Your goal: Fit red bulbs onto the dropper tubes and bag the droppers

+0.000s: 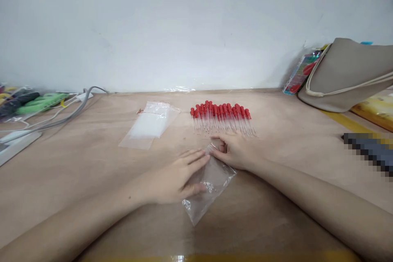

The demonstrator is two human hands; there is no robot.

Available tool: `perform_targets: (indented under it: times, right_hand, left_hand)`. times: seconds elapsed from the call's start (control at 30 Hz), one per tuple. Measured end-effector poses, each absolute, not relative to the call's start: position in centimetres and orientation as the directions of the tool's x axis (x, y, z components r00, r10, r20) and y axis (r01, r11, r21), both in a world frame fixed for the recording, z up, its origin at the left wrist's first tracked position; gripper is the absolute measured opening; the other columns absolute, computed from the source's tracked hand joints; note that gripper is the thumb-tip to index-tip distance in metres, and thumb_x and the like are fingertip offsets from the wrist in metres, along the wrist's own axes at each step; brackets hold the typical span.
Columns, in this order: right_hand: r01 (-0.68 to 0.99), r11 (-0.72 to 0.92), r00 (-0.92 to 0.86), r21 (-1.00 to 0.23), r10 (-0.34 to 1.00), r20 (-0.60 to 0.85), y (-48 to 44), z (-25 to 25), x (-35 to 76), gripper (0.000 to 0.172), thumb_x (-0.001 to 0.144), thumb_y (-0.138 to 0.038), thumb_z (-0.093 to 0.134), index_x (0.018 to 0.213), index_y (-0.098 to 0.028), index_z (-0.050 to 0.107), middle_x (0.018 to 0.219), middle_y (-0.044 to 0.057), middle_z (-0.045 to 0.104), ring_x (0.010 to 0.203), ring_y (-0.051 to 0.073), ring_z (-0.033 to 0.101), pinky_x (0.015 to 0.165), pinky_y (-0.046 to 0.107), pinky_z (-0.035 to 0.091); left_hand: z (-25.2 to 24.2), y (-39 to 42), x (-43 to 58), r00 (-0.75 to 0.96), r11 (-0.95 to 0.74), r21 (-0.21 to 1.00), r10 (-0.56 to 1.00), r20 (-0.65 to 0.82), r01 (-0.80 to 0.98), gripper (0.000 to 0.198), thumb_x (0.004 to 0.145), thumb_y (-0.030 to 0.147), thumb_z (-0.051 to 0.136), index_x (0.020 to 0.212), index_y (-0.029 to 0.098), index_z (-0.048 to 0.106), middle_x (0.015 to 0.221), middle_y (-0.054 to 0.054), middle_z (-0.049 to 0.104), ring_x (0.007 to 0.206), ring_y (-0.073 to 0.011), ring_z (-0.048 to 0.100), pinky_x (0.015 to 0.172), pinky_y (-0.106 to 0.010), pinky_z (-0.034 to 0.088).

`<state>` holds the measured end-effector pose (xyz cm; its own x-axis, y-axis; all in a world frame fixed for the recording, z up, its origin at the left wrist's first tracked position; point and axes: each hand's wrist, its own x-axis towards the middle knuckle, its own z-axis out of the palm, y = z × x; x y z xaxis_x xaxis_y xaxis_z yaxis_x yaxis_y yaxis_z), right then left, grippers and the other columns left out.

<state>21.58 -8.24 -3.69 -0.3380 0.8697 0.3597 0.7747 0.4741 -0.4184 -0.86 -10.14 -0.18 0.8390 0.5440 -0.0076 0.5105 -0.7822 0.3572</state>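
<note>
At the near edge of the wooden table (129,229) runs a yellow strip (227,256); just beyond it, in the middle, a clear plastic bag (215,178) lies slantwise, one corner pointing near. The left hand (186,174) rests on its left side, thumb and fingers spread wide on the film. The right hand (235,150) is at the bag's far end, fingers curled and thumb on the film — a narrow grip, though I cannot tell whether the edge is pinched. Farther off to the right lies a dark, pixelated object (368,152); on the far left, a white panel (20,145) sits near a grey cable (73,114). Left of centre lie overlapping flat bags (147,127). Just beyond the right hand, red-topped droppers (219,115) are lined up side by side, red ends far, thin clear tips near. At far right, a beige drawstring bag (353,71) stands beside a colourful packet (302,73), before the pale wall (184,28).
</note>
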Motion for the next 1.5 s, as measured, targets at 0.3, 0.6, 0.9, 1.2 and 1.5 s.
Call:
perform_targets:
  times: [0.3,0.6,0.9,1.2,1.5]
  right_hand:
    - [0.513,0.384,-0.288,-0.767,0.919,0.268,-8.9,-5.3,23.1,0.008,0.08,-0.024,0.051,0.083,-0.018,0.054,0.072,0.002,0.061,0.06,0.011,0.054,0.054,0.024,0.043]
    - [0.427,0.741,-0.608,-0.517,0.659,0.442,-9.6,-3.9,23.6,0.012,0.08,-0.024,0.056,0.087,-0.02,0.065,0.085,0.006,0.061,0.08,0.015,0.055,0.073,0.031,0.045]
    - [0.348,0.778,-0.664,-0.522,0.598,0.449,-9.7,-4.2,23.8,0.015,0.082,-0.023,0.052,0.092,-0.019,0.063,0.089,0.007,0.064,0.081,0.014,0.059,0.073,0.028,0.048]
    - [0.255,0.842,-0.777,-0.475,0.471,0.418,-9.6,-3.6,23.5,0.029,0.081,-0.028,0.055,0.107,-0.018,0.062,0.104,0.01,0.064,0.1,0.018,0.057,0.087,0.034,0.045]
    - [0.377,0.887,-0.867,-0.267,0.439,0.235,-9.5,-2.3,24.3,0.035,0.078,-0.041,0.059,0.111,-0.03,0.061,0.137,0.011,0.04,0.119,0.026,0.045,0.101,0.056,0.02]
  left_hand:
    - [-0.2,-7.3,-3.9,0.854,-0.797,0.34,0.519,-0.035,0.499,0.038,0.092,0.03,0.038,0.129,0.031,0.042,0.143,0.001,0.029,0.132,-0.0208,0.026,0.109,-0.042,0.023]
    - [-2.9,-9.9,-2.6,0.817,-0.788,0.281,0.576,0.023,0.548,0.056,0.089,0.046,0.039,0.139,0.029,0.022,0.146,-0.004,0.02,0.135,-0.024,0.018,0.11,-0.048,0.015]
    - [-3.0,-9.5,-3.2,0.804,-0.774,0.316,0.592,0.053,0.548,0.054,0.089,0.045,0.041,0.138,0.029,0.026,0.145,-0.004,0.022,0.134,-0.0234,0.021,0.11,-0.047,0.017]
    - [-2.8,-9.4,-2.9,0.789,-0.752,0.311,0.614,0.012,0.581,0.056,0.088,0.047,0.041,0.138,0.027,0.028,0.145,-0.005,0.023,0.134,-0.024,0.02,0.11,-0.048,0.016]
    - [-2.7,-8.5,-3.9,0.792,-0.756,0.353,0.607,0.063,0.551,0.058,0.088,0.045,0.043,0.139,0.026,0.024,0.143,-0.005,0.031,0.133,-0.0223,0.025,0.109,-0.045,0.022]
